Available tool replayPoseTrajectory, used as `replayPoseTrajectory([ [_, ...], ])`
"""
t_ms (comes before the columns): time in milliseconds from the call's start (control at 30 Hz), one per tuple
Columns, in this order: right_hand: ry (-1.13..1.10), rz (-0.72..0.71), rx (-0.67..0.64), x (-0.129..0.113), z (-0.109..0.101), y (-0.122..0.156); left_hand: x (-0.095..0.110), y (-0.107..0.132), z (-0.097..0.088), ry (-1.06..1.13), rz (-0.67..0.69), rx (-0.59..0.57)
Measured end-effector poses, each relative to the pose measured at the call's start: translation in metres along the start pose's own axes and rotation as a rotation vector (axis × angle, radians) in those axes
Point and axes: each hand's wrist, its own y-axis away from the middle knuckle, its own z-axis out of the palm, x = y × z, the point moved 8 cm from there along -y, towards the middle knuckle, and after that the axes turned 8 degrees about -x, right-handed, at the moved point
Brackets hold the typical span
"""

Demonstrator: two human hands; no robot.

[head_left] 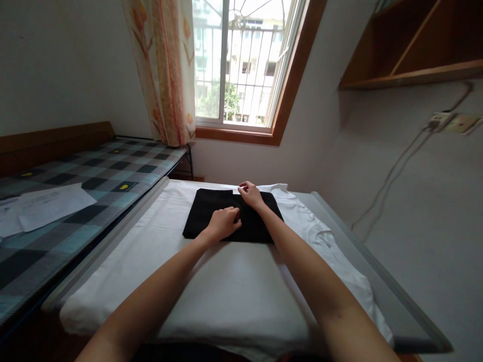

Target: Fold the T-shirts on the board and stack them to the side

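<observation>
Daylight comes through a barred window (pixel 241 65) with a flowery curtain (pixel 166 70), far past both hands. Off to the left of the left hand is a bed (pixel 75 201) with a checked mat. Under the arms is a long counter (pixel 377 281) with a white sheet (pixel 226 291) spread over it, likely so clothes lie flat and clean. A white shirt (pixel 324 231) lies spread out just to the right of the right hand.

Right under both hands is the black cloth (pixel 211 216), folded into a neat flat shape in the middle of the sheet.

The left hand (pixel 224 221) sits on the near part of the black cloth with its fingers curled under. It seems to press the cloth down so it does not slide, but I cannot tell if it pinches a fold. The right hand (pixel 249 193) is at the far edge, just beyond the left hand, and its fingertips nip that edge, maybe to keep the fold straight.
</observation>
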Motion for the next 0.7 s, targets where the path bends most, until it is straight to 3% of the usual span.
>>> replayPoseTrajectory([
  [233, 0.018, 0.041, 0.108, 0.056, -0.059, 0.035, 0.043, 0.01, 0.002, -0.031, 0.498, 0.105],
  [400, 0.101, 0.136, 0.108, 0.094, -0.067, 0.06, 0.053, 0.015, 0.01, -0.031, 0.6, 0.147],
  [500, 0.264, 0.13, 0.039, 0.092, -0.058, 0.067, 0.055, 0.014, 0.014, -0.047, 0.602, 0.184],
  [700, 0.611, 0.043, 0.027, 0.054, -0.045, 0.054, 0.065, 0.017, 0.02, -0.15, 0.652, 0.121],
])
